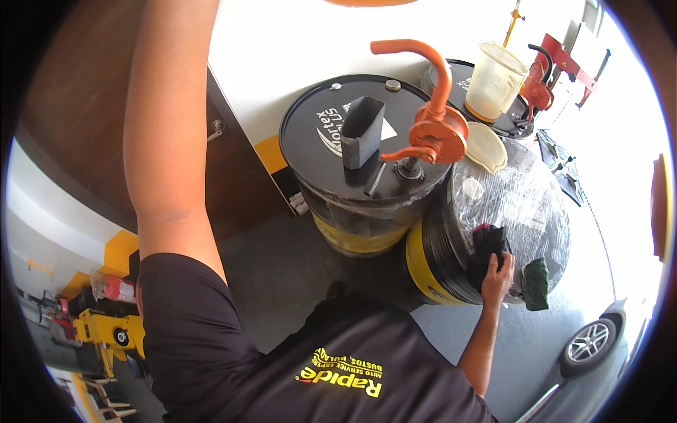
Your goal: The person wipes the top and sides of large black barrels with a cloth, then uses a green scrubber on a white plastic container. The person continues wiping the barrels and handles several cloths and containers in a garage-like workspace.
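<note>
My right hand (pixel 498 278) is closed around a bunched black cloth (pixel 488 248) with a bit of red at its top. Hand and cloth are at the near side of a plastic-wrapped drum (pixel 539 201). A dark green cloth (pixel 536 283) hangs over that drum's rim, just right of my hand. My left arm (pixel 169 127) is raised and runs out through the upper edge, so the left hand cannot be made out. Left of the wrapped drum stands a black and yellow drum (pixel 303 137) with an orange rotary hand pump (pixel 438 134) fitted in its top.
On the pump's drum sit a dark open-topped container (pixel 362 134) and a short black tube (pixel 375 179). A cream lid (pixel 485 146) lies on the wrapped drum. Behind are a translucent jug (pixel 496 81) and a red pump (pixel 538 88). A car wheel (pixel 591 343) is at the right.
</note>
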A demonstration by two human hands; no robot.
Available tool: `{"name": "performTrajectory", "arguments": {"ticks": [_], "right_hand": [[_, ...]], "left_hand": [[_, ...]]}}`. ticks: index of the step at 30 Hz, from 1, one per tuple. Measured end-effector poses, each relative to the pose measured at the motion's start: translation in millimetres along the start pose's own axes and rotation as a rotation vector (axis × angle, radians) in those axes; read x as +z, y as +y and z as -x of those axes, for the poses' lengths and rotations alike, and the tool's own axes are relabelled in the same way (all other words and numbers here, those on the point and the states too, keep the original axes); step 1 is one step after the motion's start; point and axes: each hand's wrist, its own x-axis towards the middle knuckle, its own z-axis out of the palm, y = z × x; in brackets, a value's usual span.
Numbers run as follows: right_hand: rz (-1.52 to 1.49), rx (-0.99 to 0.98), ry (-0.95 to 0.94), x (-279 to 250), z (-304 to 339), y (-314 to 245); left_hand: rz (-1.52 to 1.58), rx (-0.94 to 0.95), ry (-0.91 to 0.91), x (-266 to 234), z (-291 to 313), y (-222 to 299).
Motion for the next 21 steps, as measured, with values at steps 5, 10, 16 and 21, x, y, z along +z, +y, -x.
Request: {"name": "performTrajectory", "arguments": {"ticks": [5,10,16,21], "right_hand": [[0.066,0.093,0.135,-2,8,21],[-0.008,0.157,0.145,18,2,24],[0.088,0.132,0.191,21,9,45],[0.402,-0.201,0.244,10,20,84]], "left_hand": [[-0.312,0.215,0.306,-52,58,-122],[-0.395,0.043,0.257,-148,111,-250],[-0.165,-0.256,0.217,-169,155,-375],[-0.054,-0.323,0.171,-162,163,-436]]}}
